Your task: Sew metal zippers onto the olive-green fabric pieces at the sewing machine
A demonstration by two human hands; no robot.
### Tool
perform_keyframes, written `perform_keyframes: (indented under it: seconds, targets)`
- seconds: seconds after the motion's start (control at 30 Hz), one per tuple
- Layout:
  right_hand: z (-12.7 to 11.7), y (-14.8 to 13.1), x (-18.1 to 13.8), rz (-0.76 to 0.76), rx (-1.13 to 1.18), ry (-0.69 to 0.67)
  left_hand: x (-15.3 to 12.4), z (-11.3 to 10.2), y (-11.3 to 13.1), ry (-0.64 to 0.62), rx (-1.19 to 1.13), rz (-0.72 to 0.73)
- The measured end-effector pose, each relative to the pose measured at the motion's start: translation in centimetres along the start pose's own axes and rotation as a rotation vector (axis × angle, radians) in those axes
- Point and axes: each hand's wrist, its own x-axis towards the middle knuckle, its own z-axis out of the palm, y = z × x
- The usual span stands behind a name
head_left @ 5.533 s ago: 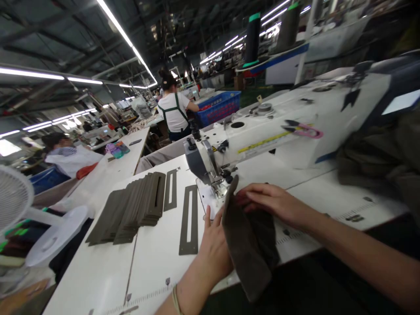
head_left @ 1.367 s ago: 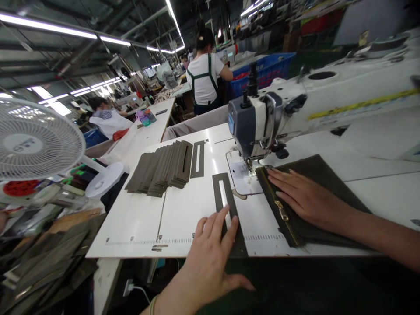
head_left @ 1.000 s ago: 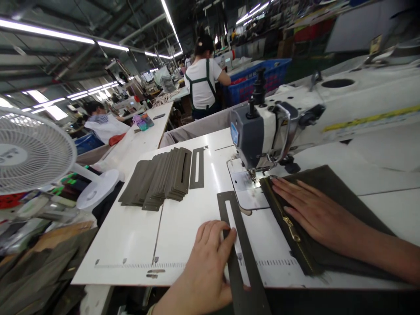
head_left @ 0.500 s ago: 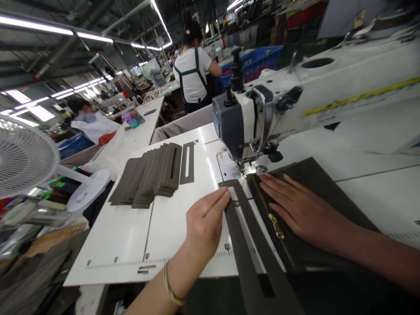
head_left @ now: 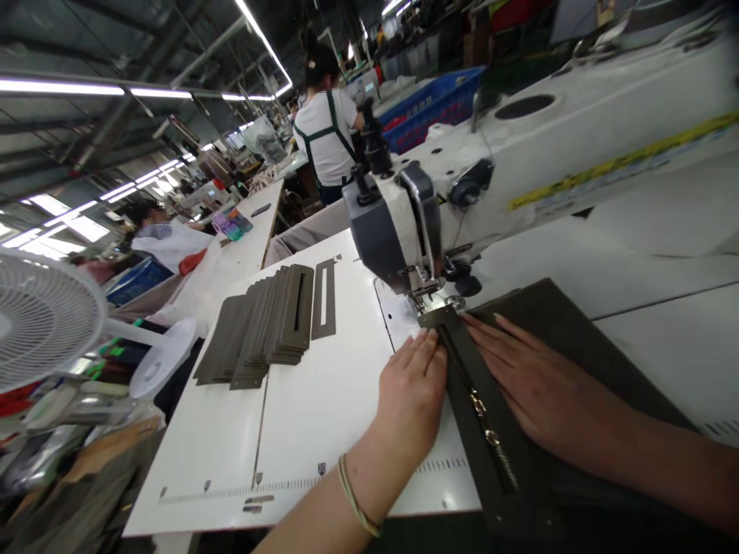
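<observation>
Head view: the slotted strip [head_left: 470, 435] is lying over the zipper [head_left: 492, 438], its long axis running from the presser foot [head_left: 437, 300] toward the person. Beside the foot, the left hand's [head_left: 412, 388] bunched fingers are gripping its left edge, while rightward the flat right hand [head_left: 536, 381] is pressing fabric [head_left: 548, 304]

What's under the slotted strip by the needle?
Through the slotted strip, a gold zipper shows; olive fabric extends beyond its right edge. Whatever the strip's solid parts cover can't be seen.
</observation>
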Motion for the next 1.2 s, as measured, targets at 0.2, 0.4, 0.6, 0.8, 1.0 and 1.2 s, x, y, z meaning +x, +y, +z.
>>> perform_keyframes:
  seconds: [0.2, 0.4, 0.6, 0.8, 1.0, 1.2]
  targets:
    - [0.6, -0.7, 0.0, 0.07, -0.017, 0.02, 0.3, -0.5, 0.0, -0.049, 0.014, -0.003]
    - [0.1, -1.2, 1.1, 0.176, 0.051, 0.082, 0.1, -0.5, -0.6, -0.049, 0.032, 0.001]
    - [0.0, -1.0, 1.2, 0.197, 0.078, 0.086, -0.4, -0.1, -1.5, -0.075, 0.076, -0.004]
    - [0.5, -1.3, 1.1, 0.235, 0.128, 0.086, -0.2, -0.3, -1.6, -0.084, 0.114, 0.02]
    - [0.2, -1.2, 1.2, 0.24, 0.182, 0.052, 0.1, -0.5, -1.6, -0.098, 0.12, 0.025]
    - [-0.5, -1.0, 1.3, 0.236, 0.215, 0.039, 0.1, -0.5, -1.5, -0.104, 0.134, 0.039]
